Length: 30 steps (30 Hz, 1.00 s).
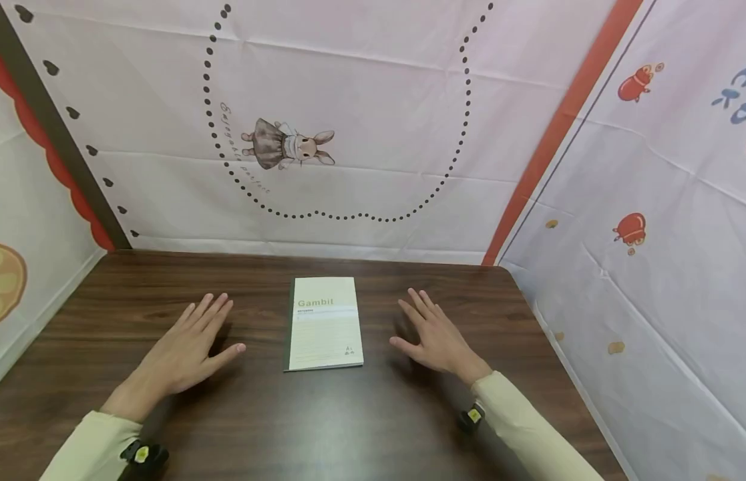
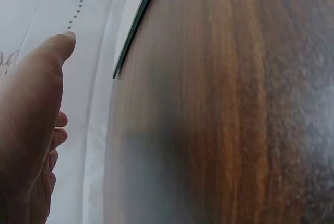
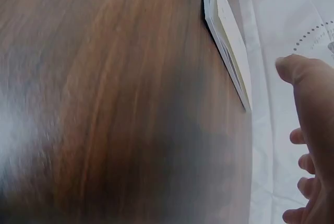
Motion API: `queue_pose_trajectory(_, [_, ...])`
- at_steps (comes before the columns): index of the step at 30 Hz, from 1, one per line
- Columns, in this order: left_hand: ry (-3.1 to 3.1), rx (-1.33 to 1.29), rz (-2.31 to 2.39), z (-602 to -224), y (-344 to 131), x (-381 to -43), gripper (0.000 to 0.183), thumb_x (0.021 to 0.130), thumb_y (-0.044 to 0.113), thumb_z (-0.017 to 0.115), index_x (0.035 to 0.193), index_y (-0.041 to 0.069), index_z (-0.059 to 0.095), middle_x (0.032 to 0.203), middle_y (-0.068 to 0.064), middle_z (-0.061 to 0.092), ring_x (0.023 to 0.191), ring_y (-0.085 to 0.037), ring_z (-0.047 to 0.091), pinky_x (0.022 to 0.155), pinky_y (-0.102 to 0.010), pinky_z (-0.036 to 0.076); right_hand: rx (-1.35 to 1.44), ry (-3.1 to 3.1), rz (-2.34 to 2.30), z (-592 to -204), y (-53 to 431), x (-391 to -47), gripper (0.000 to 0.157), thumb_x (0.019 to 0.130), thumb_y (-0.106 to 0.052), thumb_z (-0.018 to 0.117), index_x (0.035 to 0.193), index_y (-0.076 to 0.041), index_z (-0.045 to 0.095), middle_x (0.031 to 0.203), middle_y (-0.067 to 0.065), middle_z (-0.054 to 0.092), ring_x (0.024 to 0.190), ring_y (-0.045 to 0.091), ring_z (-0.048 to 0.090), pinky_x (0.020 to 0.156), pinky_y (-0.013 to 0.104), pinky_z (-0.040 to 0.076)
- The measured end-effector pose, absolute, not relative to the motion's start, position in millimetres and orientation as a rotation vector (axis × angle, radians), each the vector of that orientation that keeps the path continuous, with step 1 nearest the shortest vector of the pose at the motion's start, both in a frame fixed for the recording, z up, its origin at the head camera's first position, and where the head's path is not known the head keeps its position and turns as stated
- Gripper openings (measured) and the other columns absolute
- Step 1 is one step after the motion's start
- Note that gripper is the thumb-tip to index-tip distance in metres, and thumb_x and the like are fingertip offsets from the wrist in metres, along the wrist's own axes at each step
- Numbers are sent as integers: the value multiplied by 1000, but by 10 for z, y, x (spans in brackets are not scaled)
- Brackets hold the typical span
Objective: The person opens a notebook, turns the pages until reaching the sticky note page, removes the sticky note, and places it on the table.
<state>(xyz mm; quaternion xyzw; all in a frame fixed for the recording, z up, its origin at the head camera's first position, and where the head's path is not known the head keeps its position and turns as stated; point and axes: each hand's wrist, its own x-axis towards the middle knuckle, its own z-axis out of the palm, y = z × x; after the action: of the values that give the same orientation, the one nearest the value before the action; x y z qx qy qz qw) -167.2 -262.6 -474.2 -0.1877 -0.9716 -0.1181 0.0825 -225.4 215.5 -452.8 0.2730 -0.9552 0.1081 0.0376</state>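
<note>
A closed notebook (image 1: pixel 326 327) with a pale cover, a dark green spine and the word Gambit lies flat on the brown wooden table (image 1: pixel 324 421). To its left is my left hand (image 1: pixel 183 351), palm down with fingers straight and thumb pointing toward the book. My right hand (image 1: pixel 435 337) mirrors it on the other side, fingers extended and apart from the cover. Neither hand holds anything. In the left wrist view the notebook's spine (image 2: pixel 136 28) shows beyond the thumb. The right wrist view shows its page edge (image 3: pixel 227 44), with the cover slightly lifted from the pages.
A pale printed cloth (image 1: pixel 373 133) with a rabbit figure hangs behind the table's far edge. More cloth stands along the right side (image 1: pixel 667 267) and the left side (image 1: pixel 42 200). Dark wrist cameras (image 1: pixel 145 455) are strapped at both cuffs.
</note>
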Motion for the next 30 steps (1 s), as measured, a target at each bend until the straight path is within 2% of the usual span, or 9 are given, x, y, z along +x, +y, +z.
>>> queue_pose_trajectory(5, [-2857,-583,-342,-4702,-2570,-1681,90,100,60,53,161,0,24,165,-24,26,156,-39,15,128,-41,-6,881,-2936,384,-4553,2055,-2245,81,100,-62,51,160,-10,34,170,13,17,157,34,12,121,62,24])
queue_pose_trajectory(13, [-2861,-620,-363,-4671,-2445,-1654,88,101,58,53,160,0,26,166,-23,24,156,-39,14,129,-45,0,951,-2968,361,-4679,1856,-2201,73,104,-58,46,160,-12,36,168,15,23,155,40,21,121,62,26])
queue_pose_trajectory(19, [-2903,-618,-372,-4703,-2396,-1630,87,102,59,51,159,-2,27,167,-22,23,155,-41,17,128,-49,5,1000,-2981,315,-4778,1715,-2186,68,105,-55,45,158,-12,40,167,15,28,155,37,21,120,62,28])
queue_pose_trajectory(24, [-2904,-623,-376,-4753,-2367,-1597,87,102,59,51,159,-2,29,166,-22,25,155,-41,18,129,-46,3,1025,-2978,251,-4838,1643,-2178,66,106,-54,42,158,-14,40,167,14,28,156,35,19,120,60,29])
queue_pose_trajectory(30, [-2863,-628,-373,-4792,-2381,-1555,85,101,59,53,158,-2,33,165,-21,29,154,-41,22,129,-38,-2,1036,-2981,227,-4858,1600,-2162,56,108,-44,42,158,-17,41,167,14,28,156,35,20,120,60,30])
